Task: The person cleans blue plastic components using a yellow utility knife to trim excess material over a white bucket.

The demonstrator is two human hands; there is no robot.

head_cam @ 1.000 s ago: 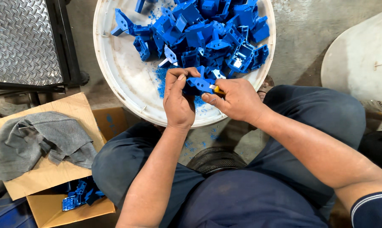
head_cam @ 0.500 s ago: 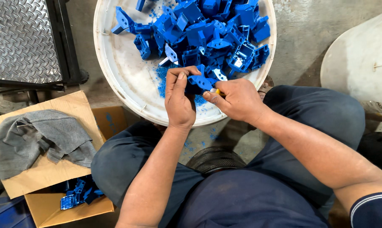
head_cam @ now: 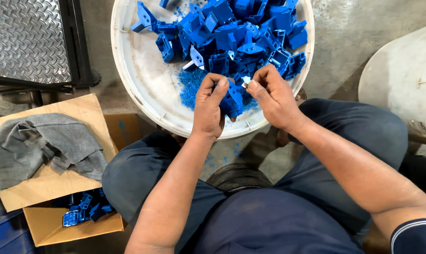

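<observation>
Seated person, viewed from above, both hands over the near rim of a wide white basin [head_cam: 142,70]. The basin is round, shallow, smooth plastic, scuffed and dusted with fine blue shavings [head_cam: 190,87] near its middle. The far half of the basin is heaped with blue plastic parts [head_cam: 241,33]: angular, boxy, hard-edged mouldings with flanges and open pockets, glossy.

The left hand [head_cam: 208,110] is clamped around one blue part [head_cam: 233,101], fingers curled over its top, thumb side against it; the part sits just above the near rim of the basin, between the two hands. The right hand [head_cam: 273,96] has thumb and fingertips pinched together on a small pale sliver [head_cam: 245,80] at the upper edge of the same part; whether this is a blade or a scrap, I cannot tell.

Left of the basin: a metal plate [head_cam: 22,40] with raised diamond tread in a dark frame. Nearer than the basin and to its left, an open brown cardboard box [head_cam: 72,226] holds a few more blue parts; a crumpled grey cloth [head_cam: 39,146] lies on its flap. Right of the basin, the curved edge of a second pale basin [head_cam: 401,80] on rough concrete.

Against the frame half a second back: the held part has turned more upright in the left hand, and the right hand's pinch has risen to its upper corner. Heap, box and cloth lie unchanged.
</observation>
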